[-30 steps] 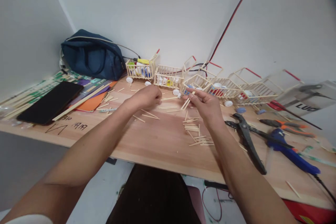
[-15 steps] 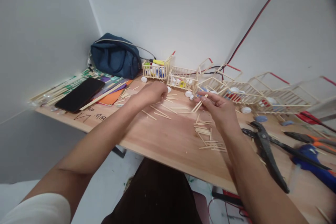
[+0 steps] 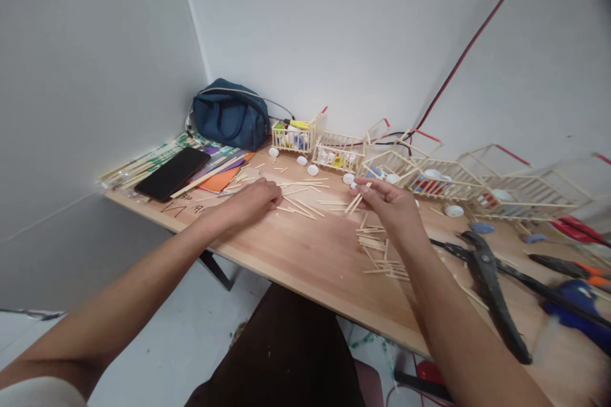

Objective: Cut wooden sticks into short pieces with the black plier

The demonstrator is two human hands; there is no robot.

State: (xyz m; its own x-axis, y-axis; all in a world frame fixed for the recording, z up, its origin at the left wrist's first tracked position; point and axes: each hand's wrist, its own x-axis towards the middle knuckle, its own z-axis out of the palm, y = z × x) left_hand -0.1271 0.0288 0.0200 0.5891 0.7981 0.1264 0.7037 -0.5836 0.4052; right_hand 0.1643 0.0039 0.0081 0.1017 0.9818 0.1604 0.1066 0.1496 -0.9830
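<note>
Short wooden sticks (image 3: 371, 243) lie across the middle of your table (image 3: 296, 267), some in a little stack by your right forearm, others strewn loose toward the far left. Your right hand (image 3: 389, 206) pinches a few sticks (image 3: 356, 200) between thumb and fingers, their ends slanting down to the left. Your left hand (image 3: 260, 198) rests low among the loose ones with its fingers curled; whether it grips any, I cannot tell.

Beneath them you have a pale wood-grain top, bare along its near middle, with black handwriting (image 3: 182, 205) by the left near edge (partly hidden by your wrist). Close to that writing sit a black phone (image 3: 172, 173), an orange sheet (image 3: 222, 179) and longer sticks (image 3: 207, 177). Behind them a blue bag (image 3: 231, 116) slumps at the far left.

Along the far side, a row of small stick-built carts (image 3: 338, 151) stretches to the right, with round wheels. Dark pliers (image 3: 494, 296) lie at the right, beside a blurred blue tool (image 3: 580, 308).

Plain pale walls (image 3: 334, 32) meet in a corner at the far left, and a red-and-black cable (image 3: 470, 54) runs slantwise down the far one. Below the near edge you see a light floor (image 3: 162, 350).
</note>
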